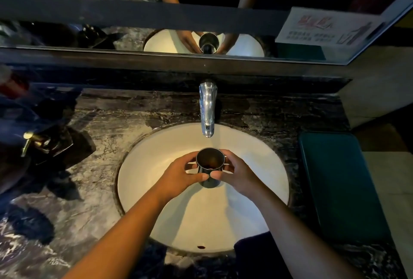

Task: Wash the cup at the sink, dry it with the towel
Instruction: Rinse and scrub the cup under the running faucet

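A small dark metal cup (pixel 210 160) is held upright over the white round sink (pixel 156 189), just below and in front of the chrome faucet (pixel 207 111). My left hand (pixel 181 175) grips the cup's left side and my right hand (pixel 237 172) grips its right side, thumbs meeting on the near wall. A little dark liquid or residue lies at the cup's bottom. No water is seen running from the faucet. A dark green folded towel (pixel 339 185) lies on the counter to the right of the sink.
The dark marble counter (pixel 85 189) surrounds the sink. A soap dispenser with a brass pump (pixel 33 142) and dark items stand at the left. A mirror (pixel 201 21) runs along the back wall, with a printed sign (pixel 324 28) at its right.
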`<action>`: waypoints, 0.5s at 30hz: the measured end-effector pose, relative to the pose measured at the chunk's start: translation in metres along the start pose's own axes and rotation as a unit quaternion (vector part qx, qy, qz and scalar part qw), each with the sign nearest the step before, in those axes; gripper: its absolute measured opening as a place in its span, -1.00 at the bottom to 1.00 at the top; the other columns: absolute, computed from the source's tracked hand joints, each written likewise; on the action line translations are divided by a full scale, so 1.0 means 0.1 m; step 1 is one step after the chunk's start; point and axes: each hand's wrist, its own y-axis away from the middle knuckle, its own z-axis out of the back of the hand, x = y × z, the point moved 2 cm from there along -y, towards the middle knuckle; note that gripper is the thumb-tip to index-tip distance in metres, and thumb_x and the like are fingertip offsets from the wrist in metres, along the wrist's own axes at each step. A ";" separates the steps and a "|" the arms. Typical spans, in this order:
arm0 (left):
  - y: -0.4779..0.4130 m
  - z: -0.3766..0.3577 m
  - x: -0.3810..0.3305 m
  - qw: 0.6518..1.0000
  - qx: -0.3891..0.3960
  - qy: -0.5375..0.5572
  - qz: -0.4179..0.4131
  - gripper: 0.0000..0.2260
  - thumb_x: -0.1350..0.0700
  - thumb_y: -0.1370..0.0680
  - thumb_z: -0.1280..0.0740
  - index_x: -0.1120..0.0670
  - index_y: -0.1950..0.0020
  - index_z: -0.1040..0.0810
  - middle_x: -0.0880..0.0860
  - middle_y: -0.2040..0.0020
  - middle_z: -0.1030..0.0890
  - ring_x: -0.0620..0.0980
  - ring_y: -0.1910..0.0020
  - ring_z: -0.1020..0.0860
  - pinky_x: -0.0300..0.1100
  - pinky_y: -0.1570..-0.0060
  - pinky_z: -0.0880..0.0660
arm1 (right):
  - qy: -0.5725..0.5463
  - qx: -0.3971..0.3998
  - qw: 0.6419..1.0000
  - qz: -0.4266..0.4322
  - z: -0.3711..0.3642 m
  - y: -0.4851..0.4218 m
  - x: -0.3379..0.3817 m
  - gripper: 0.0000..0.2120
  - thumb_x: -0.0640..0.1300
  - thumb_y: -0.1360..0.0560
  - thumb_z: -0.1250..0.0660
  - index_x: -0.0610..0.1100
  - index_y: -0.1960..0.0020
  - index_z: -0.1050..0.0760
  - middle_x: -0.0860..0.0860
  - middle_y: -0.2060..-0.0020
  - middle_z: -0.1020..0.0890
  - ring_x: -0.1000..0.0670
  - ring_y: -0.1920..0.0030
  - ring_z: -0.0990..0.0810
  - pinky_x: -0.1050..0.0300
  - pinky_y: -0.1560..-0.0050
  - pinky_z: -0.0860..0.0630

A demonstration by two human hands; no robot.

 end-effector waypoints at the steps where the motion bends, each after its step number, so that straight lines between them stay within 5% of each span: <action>1: -0.03 0.03 0.01 1.000 0.006 -0.011 -0.002 -0.50 0.08 -0.50 -0.52 -0.11 -0.42 -0.50 -0.18 -0.31 -0.60 -0.12 -0.31 -0.52 -0.21 -0.28 -0.43 | -0.002 -0.001 1.000 0.000 0.00 -0.03 0.00 -0.46 0.02 -0.38 -0.52 0.16 -0.33 -0.49 0.13 -0.19 -0.65 0.06 -0.28 -0.58 -0.09 -0.36 -0.52; 7: -0.15 0.30 -0.07 0.998 -0.032 -0.041 0.039 -0.53 0.15 -0.52 -0.49 -0.02 -0.41 -0.50 -0.01 -0.25 -0.61 -0.03 -0.13 -0.63 -0.02 -0.23 -0.58 | -0.011 -0.006 1.000 -0.002 0.03 -0.20 -0.01 -0.38 0.12 -0.32 -0.53 0.17 -0.35 -0.48 0.11 -0.26 -0.64 -0.01 -0.32 -0.57 -0.20 -0.37 -0.50; 15: -0.31 0.51 -0.49 0.989 -0.148 -0.009 -0.019 -0.77 0.06 -0.55 -0.45 -0.03 -0.20 -0.61 -0.08 -0.05 -0.68 -0.05 -0.03 -0.65 -0.11 -0.05 -0.61 | -0.003 -0.013 1.000 0.006 0.03 -0.34 0.03 -0.35 0.11 -0.29 -0.52 0.18 -0.35 -0.46 0.14 -0.25 -0.64 0.04 -0.30 -0.58 -0.13 -0.33 -0.54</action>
